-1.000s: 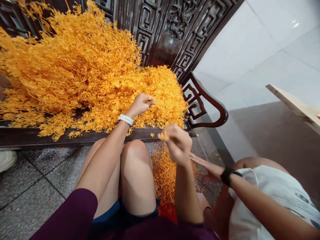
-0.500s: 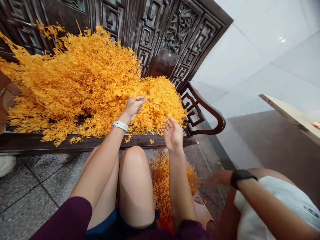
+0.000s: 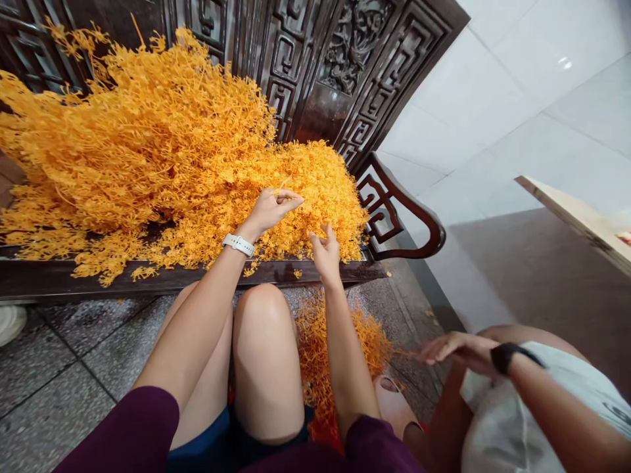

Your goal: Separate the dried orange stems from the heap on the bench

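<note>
Curled narrow on a great heap of dried orange branching sprigs [image 3: 197, 144], fingertips drawn together: the left hand [image 3: 270, 211], a white band at its wrist; any sprig pinched there, impossible to tell. Just beside, fingers spread fairly wide, empty, touching the heap's front edge: the right hand [image 3: 325, 255]. Heap piled on a dark carved wooden bench [image 3: 315, 272]. Below, loose orange sprigs [image 3: 340, 348] on a grey speckled stone floor [image 3: 49, 394]. Far right, apart: a co-worker's hand [image 3: 458, 348].
</note>
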### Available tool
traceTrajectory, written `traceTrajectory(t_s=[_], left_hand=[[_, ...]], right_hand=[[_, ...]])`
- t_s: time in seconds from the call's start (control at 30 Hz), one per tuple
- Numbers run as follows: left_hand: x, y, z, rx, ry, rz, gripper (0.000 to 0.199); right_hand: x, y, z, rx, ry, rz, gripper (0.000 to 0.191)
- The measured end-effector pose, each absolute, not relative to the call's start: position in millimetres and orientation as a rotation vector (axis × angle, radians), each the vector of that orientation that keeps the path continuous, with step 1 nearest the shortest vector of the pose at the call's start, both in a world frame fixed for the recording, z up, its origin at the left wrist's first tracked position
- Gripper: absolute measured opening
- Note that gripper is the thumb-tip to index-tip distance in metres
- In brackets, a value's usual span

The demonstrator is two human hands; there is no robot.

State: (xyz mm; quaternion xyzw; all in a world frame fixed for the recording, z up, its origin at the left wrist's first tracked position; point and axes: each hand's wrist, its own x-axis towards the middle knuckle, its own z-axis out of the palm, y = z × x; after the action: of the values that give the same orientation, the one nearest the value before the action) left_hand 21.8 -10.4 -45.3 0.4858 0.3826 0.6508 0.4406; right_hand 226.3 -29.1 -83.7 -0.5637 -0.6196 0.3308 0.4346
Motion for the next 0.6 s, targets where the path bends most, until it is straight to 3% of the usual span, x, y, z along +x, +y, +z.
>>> traceTrajectory(t_s=[0.07,0.2,0.3,0.6], left_hand=[[25,-10,-48,1.301,1.015,1.618,0.025],[35,-12,-50,1.328,1.034,1.601,0.026],[43,-13,-51,1.284,0.973,1.577,0.031],[57,-14,-55,1.332,0.895,1.414,0.033]], right_hand=[[225,-27,-84,-1.388,-1.568,0.850,0.083],[223,-20,-87,-1.348,-1.532,0.957,0.098],[223,-19,-87,-1.314,-1.522,0.958,0.100],[196,-28,-75,-1.060,-1.142,1.112,0.055]])
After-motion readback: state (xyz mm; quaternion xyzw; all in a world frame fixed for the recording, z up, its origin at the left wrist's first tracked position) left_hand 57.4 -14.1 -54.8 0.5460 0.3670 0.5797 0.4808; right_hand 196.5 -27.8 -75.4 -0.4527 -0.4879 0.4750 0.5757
